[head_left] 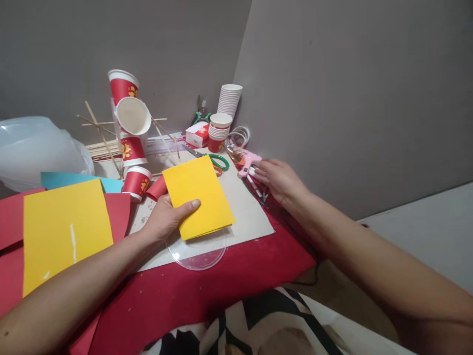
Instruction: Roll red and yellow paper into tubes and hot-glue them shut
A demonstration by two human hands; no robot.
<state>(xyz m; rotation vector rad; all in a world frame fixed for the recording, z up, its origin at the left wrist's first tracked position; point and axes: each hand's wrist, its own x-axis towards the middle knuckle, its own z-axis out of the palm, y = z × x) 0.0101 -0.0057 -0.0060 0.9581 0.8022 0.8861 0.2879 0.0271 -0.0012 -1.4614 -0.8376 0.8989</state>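
My left hand [168, 214] grips a folded sheet of yellow paper [201, 195], thumb across its face and the other fingers hidden behind it. Below the paper, a round clear plastic lid [199, 259] lies partly covered at the edge of a pale board [247, 207]. My right hand [281, 180] reaches to the right side of the table, fingers stretched toward a pink glue gun [249, 162]. Its fingertips are at the gun and the white sticks [254, 186] beside it; whether they touch is unclear. Green-handled scissors [219, 161] lie just behind the yellow paper.
At the back left stands a stack of red paper cups [132, 150] with wooden sticks [101, 135] attached. More cups [229, 98], a small red-and-white box [197, 134] and pliers [201, 111] stand near the wall. Coloured sheets [66, 217] and a white plastic bag [40, 153] are at left.
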